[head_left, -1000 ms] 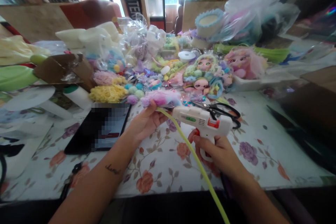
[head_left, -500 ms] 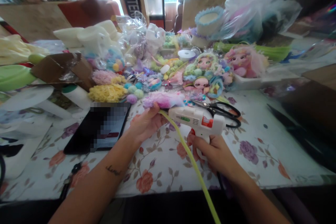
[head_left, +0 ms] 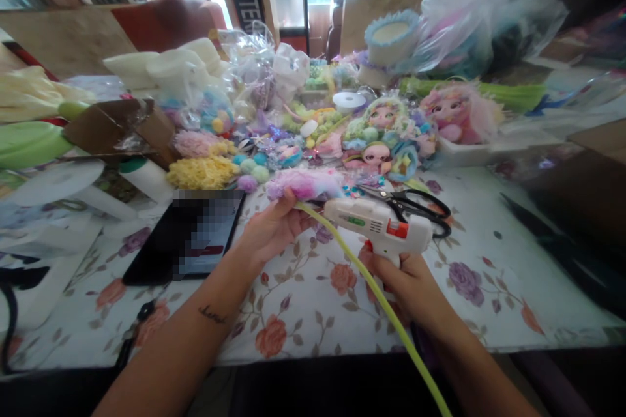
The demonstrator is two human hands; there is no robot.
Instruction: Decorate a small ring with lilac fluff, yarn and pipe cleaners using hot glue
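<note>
My left hand (head_left: 281, 225) pinches the end of a long yellow-green strip (head_left: 364, 270), whose other end trails down past the bottom edge. Just beyond its fingertips lies a fluffy pink and purple piece (head_left: 306, 184); I cannot tell whether the hand grips that too. My right hand (head_left: 398, 273) is wrapped round the handle of a white glue gun (head_left: 379, 221), its nozzle pointing left towards the strip's end, a small gap apart. Black-handled scissors (head_left: 420, 205) lie behind the glue gun, partly hidden by it.
A black tablet (head_left: 190, 238) lies left of my left arm on the flowered tablecloth (head_left: 342, 313). Pompoms (head_left: 247, 172), yellow yarn (head_left: 203, 172) and dolls with large eyes (head_left: 376, 156) crowd the back. A spool (head_left: 59, 182) and a cardboard box (head_left: 115, 130) stand at the left.
My right hand has drawn the glue gun slightly right and down, away from the strip's end. The strip's trailing part has swung right. My left hand has hardly moved.
</note>
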